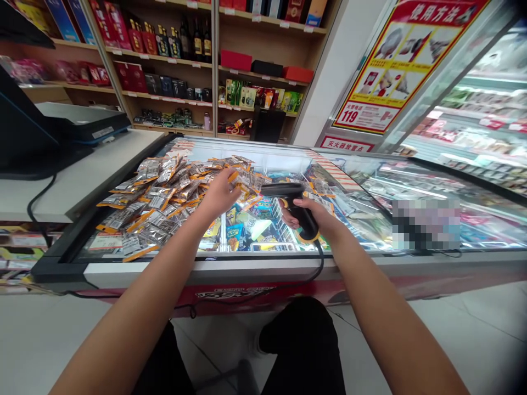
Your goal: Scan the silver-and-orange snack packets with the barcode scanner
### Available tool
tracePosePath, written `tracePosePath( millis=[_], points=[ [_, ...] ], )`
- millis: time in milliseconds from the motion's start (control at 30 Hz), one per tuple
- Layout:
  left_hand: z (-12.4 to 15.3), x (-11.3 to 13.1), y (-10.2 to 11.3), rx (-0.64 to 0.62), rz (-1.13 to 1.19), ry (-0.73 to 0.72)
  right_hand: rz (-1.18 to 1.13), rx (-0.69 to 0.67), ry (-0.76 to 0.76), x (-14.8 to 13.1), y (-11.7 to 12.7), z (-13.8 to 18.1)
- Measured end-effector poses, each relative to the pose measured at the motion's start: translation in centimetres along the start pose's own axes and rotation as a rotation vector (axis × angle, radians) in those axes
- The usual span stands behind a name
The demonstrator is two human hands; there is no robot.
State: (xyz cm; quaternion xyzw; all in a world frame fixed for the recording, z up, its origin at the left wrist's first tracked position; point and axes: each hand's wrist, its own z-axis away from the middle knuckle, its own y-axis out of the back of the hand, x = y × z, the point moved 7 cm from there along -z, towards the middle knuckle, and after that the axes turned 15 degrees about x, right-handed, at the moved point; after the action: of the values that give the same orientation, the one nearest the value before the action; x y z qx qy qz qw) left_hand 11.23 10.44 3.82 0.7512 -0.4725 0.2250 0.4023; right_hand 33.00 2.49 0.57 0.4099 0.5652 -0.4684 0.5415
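Note:
My right hand (313,215) is wrapped round the handle of a black and yellow barcode scanner (293,204), held over the glass lid of a chest freezer (255,262). The scanner's black cable (319,266) drops over the freezer's front edge. My left hand (219,192) reaches into a heap of silver and orange snack packets (160,197) on the lid's left half. Its fingers curl on a packet (236,178) at the heap's right edge.
A white counter (82,175) with a black monitor (24,137) stands at the left. Wooden shelves (214,66) with bottles and boxes line the back wall. A second glass-fronted chiller (473,120) and a red and yellow poster (395,60) are at the right.

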Motion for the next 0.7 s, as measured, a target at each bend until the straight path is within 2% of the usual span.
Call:
tracePosePath(
  millis=[67, 167, 233, 433, 700],
  points=[
    [0.0, 0.8, 0.1, -0.014, 0.083, -0.074, -0.012, 0.023, 0.023, -0.4, 0.2, 0.0],
    [-0.1, 1.2, 0.4, 0.010, 0.089, -0.144, -0.048, 0.033, 0.057, -0.9, 0.4, 0.1],
    [-0.1, 0.9, 0.3, 0.007, 0.096, -0.122, -0.056, 0.038, 0.054, -0.9, 0.5, 0.2],
    [0.1, 0.8, -0.9, -0.128, 0.218, -0.080, -0.044, -0.014, 0.011, -0.5, 0.1, 0.6],
    [0.4, 0.7, -1.0, -0.155, 0.156, -0.019, -0.022, -0.067, -0.043, 0.1, -0.1, 1.0]
  ],
)
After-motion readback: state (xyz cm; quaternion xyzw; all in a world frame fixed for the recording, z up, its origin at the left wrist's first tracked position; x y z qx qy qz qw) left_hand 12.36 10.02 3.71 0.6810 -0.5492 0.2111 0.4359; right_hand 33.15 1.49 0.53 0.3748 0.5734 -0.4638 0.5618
